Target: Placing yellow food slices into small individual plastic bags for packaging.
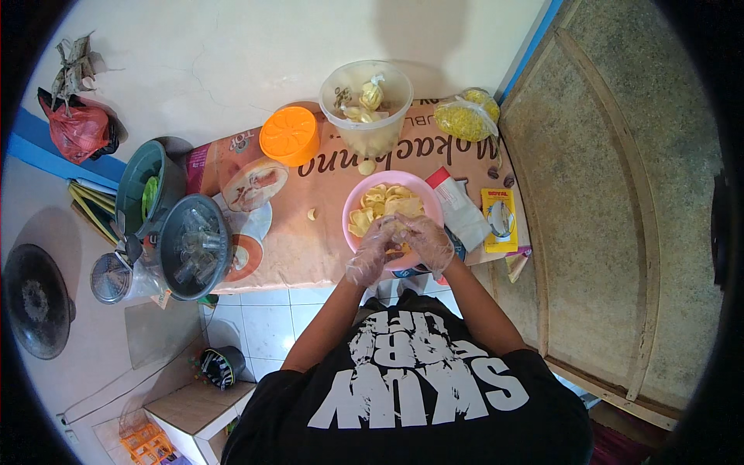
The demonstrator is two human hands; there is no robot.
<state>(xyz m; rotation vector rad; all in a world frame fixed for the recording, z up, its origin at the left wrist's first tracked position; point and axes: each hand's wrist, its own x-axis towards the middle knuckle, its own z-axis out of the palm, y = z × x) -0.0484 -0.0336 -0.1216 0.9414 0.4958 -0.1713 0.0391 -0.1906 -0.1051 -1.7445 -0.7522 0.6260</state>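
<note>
A pink plastic bowl (pixel 350 190) full of pale yellow chips (pixel 381 200) stands near the table's front edge. My left hand (pixel 378 250) and my right hand (pixel 427 241), both in clear plastic gloves, meet over the front half of this bowl. Their fingers are bent towards each other around something small and pale among the chips; what each one grips is hidden. One loose chip (pixel 366 168) lies just behind the bowl, and another small piece (pixel 312 214) lies to its left on the printed table cover (pixel 290 250).
Behind stand a clear bucket (pixel 372 136) with tied bags and an orange lidded tub (pixel 289 136). Yellow bags (pixel 467 116), a white-red packet (pixel 462 209) and a yellow packet (pixel 499 221) lie right. A grey basin (pixel 224 261) of glasses and a green tub (pixel 129 197) stand left.
</note>
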